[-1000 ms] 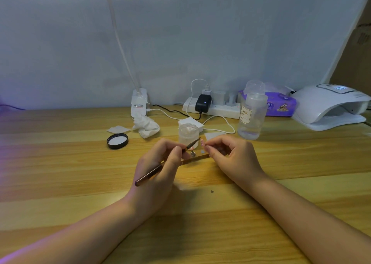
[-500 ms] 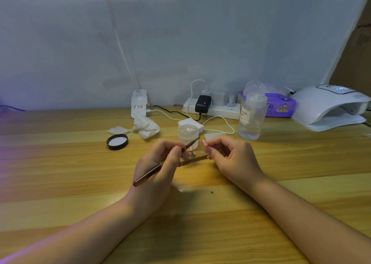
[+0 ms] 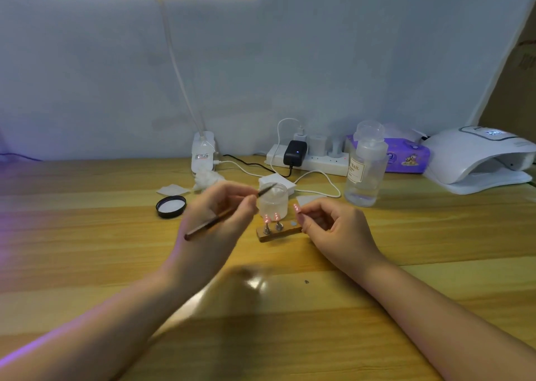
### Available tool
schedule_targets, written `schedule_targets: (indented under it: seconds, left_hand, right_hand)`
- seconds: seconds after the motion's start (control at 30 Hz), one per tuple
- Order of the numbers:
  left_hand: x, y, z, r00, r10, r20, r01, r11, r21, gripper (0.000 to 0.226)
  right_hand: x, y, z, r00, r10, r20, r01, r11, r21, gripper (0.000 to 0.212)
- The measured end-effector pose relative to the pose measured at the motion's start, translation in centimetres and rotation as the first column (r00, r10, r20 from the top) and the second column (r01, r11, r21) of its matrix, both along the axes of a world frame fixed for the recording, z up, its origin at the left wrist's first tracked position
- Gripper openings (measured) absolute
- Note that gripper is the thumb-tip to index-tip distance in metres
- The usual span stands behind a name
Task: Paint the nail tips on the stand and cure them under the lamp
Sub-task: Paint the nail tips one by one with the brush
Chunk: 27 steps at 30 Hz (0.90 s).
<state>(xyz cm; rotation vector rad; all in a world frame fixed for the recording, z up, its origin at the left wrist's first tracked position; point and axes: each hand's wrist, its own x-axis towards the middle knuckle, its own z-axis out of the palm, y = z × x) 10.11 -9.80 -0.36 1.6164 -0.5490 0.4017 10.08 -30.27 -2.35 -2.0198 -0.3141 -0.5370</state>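
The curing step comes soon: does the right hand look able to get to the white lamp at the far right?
Probably yes: bare table lies between the right hand and the white lamp, though that hand pinches a nail tip.

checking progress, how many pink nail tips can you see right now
3: two stand on pegs at the left end of the wooden stand, at and; one is pinched in the right hand, at.

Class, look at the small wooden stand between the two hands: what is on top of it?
On the wooden stand stand two metal pegs carrying pink nail tips; beside them lies a bare round spot. The right hand hides the stand's right end.
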Motion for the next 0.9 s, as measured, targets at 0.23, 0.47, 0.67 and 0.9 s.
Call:
schedule_targets:
  seconds: [0.23,0.47,0.67,0.9]
  left_hand:
    - [3.3,1.7,3.6,0.979,0.2,-0.036,-0.201,0.98,-0.012,0.009]
    - [6.5,-1.0,5.9,0.962,0.27,0.038,-0.265,0.893,0.363,0.02]
    - [8.1,-3.8,5.8,0.965,0.256,-0.056,-0.154,0.727,0.669,0.022]
    - [8.2,-4.9,5.7,0.951,0.295,-0.093,-0.124,0.637,0.761,0.025]
  right_hand:
    - [0.1,0.1,0.0,1.0,-0.003,0.015,0.004,0.999,-0.04,0.009]
    - [0.0,0.1,0.0,0.999,-0.026,0.025,0.028,0.997,-0.075,0.01]
    - [0.1,0.0,0.0,0.999,-0.032,0.03,0.035,0.997,-0.075,0.008]
    - [0.2,0.1,-0.1,0.999,-0.037,0.033,0.039,0.996,-0.074,0.007]
